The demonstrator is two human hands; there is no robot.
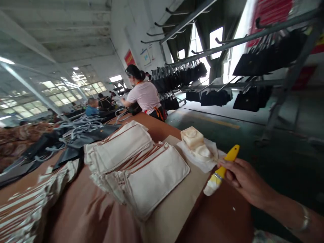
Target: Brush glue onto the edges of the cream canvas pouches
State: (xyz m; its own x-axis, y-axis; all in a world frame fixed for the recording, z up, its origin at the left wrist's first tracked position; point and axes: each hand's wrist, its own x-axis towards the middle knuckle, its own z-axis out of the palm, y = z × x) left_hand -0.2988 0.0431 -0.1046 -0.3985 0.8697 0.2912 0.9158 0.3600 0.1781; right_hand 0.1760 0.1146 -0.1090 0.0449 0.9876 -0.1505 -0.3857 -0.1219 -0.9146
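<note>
At the right of the head view, my right hand (244,179) is closed around the yellow handle of a paintbrush (226,163). Its bristles point down and left, coated with something white, above the brown table edge. Just behind it, a pale block-shaped container (193,137), smeared with white paste, rests on a white sheet (211,157). Left of the brush, a fanned stack of cream fabric pouches (158,177) with brown edging lies on tan cardboard (174,209). A second stack of cream pouches (121,145) lies behind it. My left hand is out of view.
More cream pieces (27,209) overlap at the lower left of the brown table (96,216). Dark bags with grey handles (86,138) lie behind. A person in a pale shirt (144,96) stands at the table's far end. Racks of black bags (253,64) stand at right.
</note>
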